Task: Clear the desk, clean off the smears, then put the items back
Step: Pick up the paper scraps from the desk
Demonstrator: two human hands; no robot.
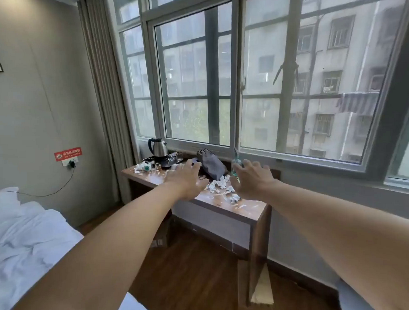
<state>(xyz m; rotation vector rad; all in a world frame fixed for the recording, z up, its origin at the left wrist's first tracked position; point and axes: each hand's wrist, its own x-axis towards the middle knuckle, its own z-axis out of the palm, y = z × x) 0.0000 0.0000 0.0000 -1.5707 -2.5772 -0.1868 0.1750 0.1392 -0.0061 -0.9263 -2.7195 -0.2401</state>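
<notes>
A wooden desk [246,212] stands under the window, its top marked with white smears. On it are a steel kettle [159,147] on a dark tray at the back left, a grey pouch [210,164], a clear bottle [236,164], several crumpled white paper scraps [220,185] and small items [145,167] at the left end. My left hand [187,181] and my right hand [252,181] are both stretched out in front of the desk with fingers spread, holding nothing. The right hand hides part of the bottle.
A bed with white sheets [25,233] fills the lower left. A wall socket [70,163] with a plugged cable sits left of the curtain [104,100]. Cardboard [261,289] leans against the desk's right leg. Dark wooden floor [191,271] lies between bed and desk.
</notes>
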